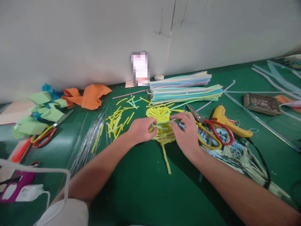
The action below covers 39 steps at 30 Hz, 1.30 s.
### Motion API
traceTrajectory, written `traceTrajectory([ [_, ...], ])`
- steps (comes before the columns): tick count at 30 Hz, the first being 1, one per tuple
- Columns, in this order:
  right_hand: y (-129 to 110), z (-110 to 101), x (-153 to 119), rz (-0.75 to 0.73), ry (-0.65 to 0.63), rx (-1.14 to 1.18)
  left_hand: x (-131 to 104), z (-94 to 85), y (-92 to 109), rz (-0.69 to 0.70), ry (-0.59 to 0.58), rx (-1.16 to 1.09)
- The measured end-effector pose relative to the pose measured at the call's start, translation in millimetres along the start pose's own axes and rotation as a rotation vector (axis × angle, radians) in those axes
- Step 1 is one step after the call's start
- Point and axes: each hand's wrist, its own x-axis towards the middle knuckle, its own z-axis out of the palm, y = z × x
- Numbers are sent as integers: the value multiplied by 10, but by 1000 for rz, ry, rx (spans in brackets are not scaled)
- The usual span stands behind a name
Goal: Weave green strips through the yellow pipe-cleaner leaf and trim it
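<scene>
A yellow leaf shape made of pipe cleaners [160,113] lies on the table between my hands, its yellow stem [166,158] pointing towards me. Short light green pipe cleaner pieces [162,126] cross its middle. My left hand [143,130] is closed at the leaf's left edge, thumb and forefinger pinching the end of a light green piece. On the right edge, the bent fingers of my right hand [185,133] close on the strands there; the fingertips partly hide what they grip. Cut yellow pipe cleaner pieces [117,121] are scattered left of the leaf.
Behind the leaf lie bundles of pastel pipe cleaners [188,93]. Scissors [211,130] and a yellow glue gun [229,122] rest at right, beside a small tray [262,104]. At left are thin wires [88,141], more scissors [50,130] and orange paper [94,95]. A phone [140,69] leans on the wall.
</scene>
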Motion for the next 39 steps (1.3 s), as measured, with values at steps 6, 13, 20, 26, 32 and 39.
traceTrajectory([
  [6, 18, 5, -26, 11, 52, 180, 30, 39, -96, 13, -62, 182],
  [13, 145, 90, 7, -75, -287, -123, 38, 75, -74, 106, -30, 317],
  [20, 188, 93, -18, -11, -247, -69, 36, 15, -100, 144, -18, 226],
  [26, 226, 79, 17, -90, -251, -257, 38, 78, -154, 128, 11, 139],
  [32, 182, 77, 20, -140, -335, -368, 84, 36, -265, -17, 168, -147],
  [39, 147, 78, 25, -155, -353, -391, 133, -141, -336, -141, 189, -167],
])
